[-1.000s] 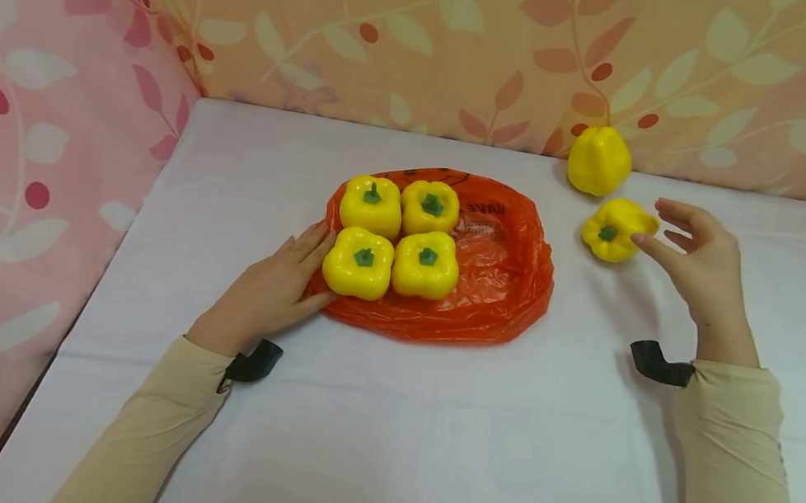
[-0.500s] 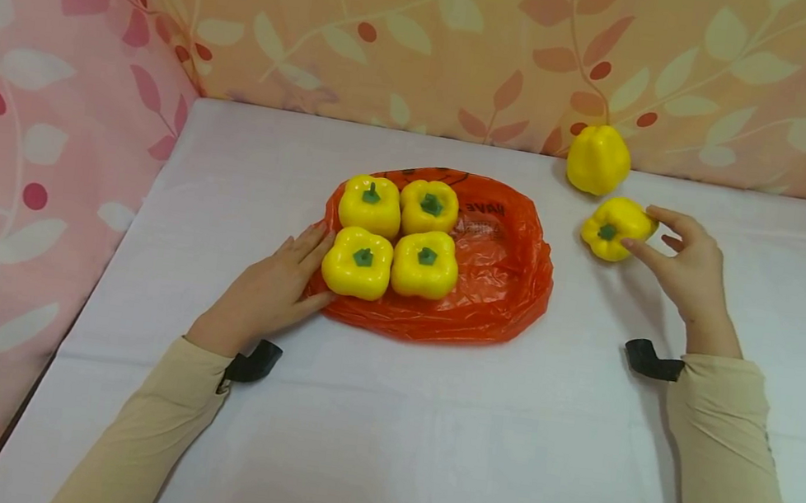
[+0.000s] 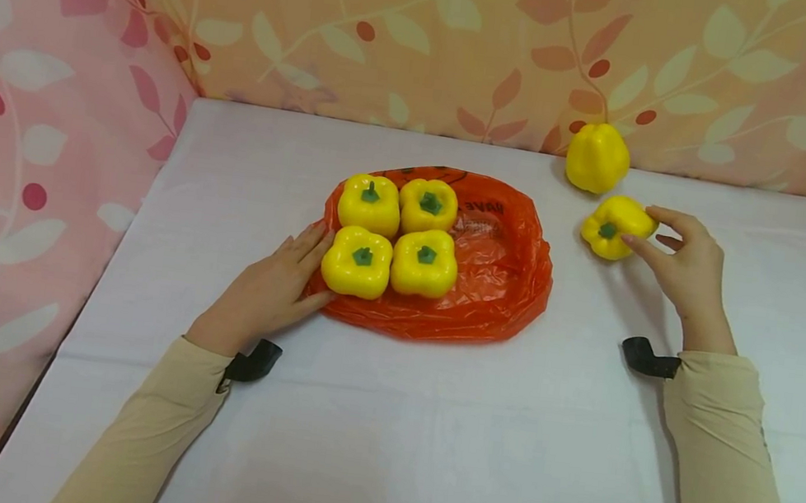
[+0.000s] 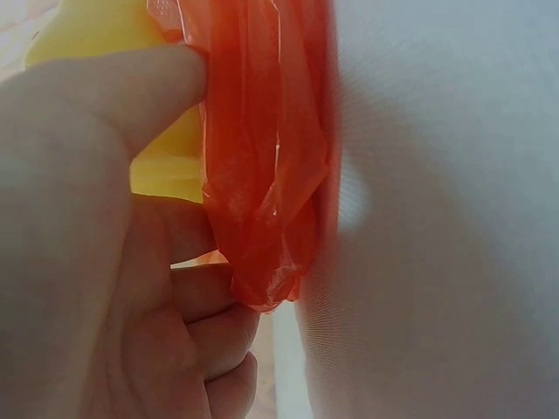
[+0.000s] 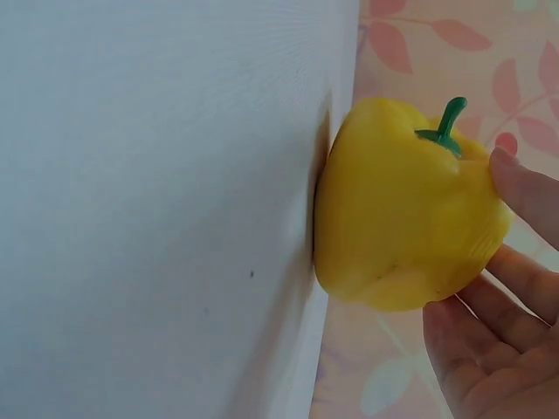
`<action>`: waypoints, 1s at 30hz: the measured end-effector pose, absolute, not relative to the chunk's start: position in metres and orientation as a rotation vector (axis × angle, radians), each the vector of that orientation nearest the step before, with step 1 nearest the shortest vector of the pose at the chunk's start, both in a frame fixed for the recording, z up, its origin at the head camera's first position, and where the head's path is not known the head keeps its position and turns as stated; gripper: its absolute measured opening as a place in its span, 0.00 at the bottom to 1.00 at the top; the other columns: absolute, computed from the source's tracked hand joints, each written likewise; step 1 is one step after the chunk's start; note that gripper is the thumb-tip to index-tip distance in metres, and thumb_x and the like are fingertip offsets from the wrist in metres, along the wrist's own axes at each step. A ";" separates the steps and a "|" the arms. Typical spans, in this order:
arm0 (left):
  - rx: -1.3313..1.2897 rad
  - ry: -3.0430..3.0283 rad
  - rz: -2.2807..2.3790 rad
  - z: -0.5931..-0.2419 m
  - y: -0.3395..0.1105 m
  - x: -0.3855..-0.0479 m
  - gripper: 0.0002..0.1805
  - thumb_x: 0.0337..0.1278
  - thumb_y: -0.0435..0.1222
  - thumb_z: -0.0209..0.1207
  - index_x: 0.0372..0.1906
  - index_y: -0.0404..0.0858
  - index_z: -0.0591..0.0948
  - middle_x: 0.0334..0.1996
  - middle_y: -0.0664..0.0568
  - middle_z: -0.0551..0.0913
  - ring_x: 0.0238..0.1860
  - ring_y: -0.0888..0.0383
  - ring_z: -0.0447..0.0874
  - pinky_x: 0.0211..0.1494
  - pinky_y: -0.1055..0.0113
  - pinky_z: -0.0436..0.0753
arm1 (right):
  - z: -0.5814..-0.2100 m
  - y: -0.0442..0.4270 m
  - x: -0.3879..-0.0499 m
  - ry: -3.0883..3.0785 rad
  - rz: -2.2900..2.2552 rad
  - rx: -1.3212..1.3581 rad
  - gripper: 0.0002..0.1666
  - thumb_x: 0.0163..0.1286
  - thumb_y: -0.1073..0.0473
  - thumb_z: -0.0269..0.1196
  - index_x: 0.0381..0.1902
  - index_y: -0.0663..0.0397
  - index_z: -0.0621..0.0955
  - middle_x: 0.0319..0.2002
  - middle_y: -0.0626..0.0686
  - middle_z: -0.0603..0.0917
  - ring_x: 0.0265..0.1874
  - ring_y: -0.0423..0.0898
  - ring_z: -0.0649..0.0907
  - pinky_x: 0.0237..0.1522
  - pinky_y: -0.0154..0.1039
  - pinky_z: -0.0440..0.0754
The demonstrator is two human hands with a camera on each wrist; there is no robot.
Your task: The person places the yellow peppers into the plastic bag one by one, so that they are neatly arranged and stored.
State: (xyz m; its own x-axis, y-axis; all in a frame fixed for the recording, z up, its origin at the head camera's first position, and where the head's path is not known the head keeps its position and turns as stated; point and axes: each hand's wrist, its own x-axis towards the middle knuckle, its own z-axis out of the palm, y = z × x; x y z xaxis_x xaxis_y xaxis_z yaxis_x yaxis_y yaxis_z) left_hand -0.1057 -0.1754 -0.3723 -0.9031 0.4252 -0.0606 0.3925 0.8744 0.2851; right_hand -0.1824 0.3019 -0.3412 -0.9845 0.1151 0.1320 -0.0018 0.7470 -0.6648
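Note:
My left hand [image 3: 264, 294] rests against the left edge of a red plastic bag [image 3: 498, 271]. Its thumb and fingers touch the crumpled rim in the left wrist view. On the bag, in two rows, stand several yellow bell peppers [image 3: 357, 262] with green stems up. To the right of the bag, my right hand [image 3: 685, 267] pinches another yellow bell pepper [image 3: 615, 227] between thumb and fingers. This pepper lies on its side, stem toward me. In the right wrist view the thumb and fingertips touch its body, and it sits against the white table surface.
A further yellow bell pepper [image 3: 598, 158] stands at the back edge of the white table [image 3: 382, 432], just behind the pinched one. A floral curtain [image 3: 396, 51] rises along the back and left. Black wrist mounts [image 3: 648, 358] jut inward from both sleeves.
My right hand has moved slightly left, from beside the lying pepper until thumb and fingers meet it. The left hand, the bag and the peppers stay in place.

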 end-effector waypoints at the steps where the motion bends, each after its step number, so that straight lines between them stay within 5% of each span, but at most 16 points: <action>1: 0.639 2.922 0.404 -0.372 -0.175 -0.106 0.45 0.61 0.52 0.56 0.73 0.32 0.50 0.73 0.40 0.49 0.73 0.46 0.46 0.71 0.50 0.53 | -0.341 0.302 -0.182 -2.774 1.063 -0.092 0.35 0.64 0.51 0.64 0.65 0.61 0.70 0.63 0.61 0.71 0.64 0.52 0.67 0.63 0.43 0.69; 11: 0.662 2.918 0.400 -0.372 -0.176 -0.108 0.45 0.62 0.52 0.55 0.73 0.32 0.50 0.73 0.39 0.49 0.73 0.46 0.45 0.71 0.50 0.52 | -0.341 0.302 -0.182 -2.670 1.182 -0.151 0.32 0.63 0.50 0.65 0.60 0.62 0.75 0.56 0.57 0.77 0.52 0.37 0.74 0.61 0.34 0.69; 19: 0.660 2.921 0.402 -0.372 -0.176 -0.107 0.45 0.61 0.52 0.56 0.73 0.31 0.51 0.73 0.40 0.49 0.73 0.46 0.46 0.71 0.50 0.52 | -0.343 0.301 -0.182 -2.619 1.221 -0.121 0.28 0.62 0.51 0.66 0.56 0.63 0.78 0.44 0.39 0.80 0.39 0.26 0.76 0.45 0.18 0.74; 30: 0.647 2.908 0.412 -0.372 -0.176 -0.107 0.45 0.62 0.52 0.55 0.73 0.32 0.50 0.73 0.40 0.48 0.73 0.47 0.45 0.71 0.50 0.52 | -0.340 0.298 -0.181 -2.667 1.153 -0.083 0.29 0.64 0.49 0.63 0.57 0.63 0.78 0.49 0.49 0.81 0.39 0.25 0.76 0.47 0.20 0.75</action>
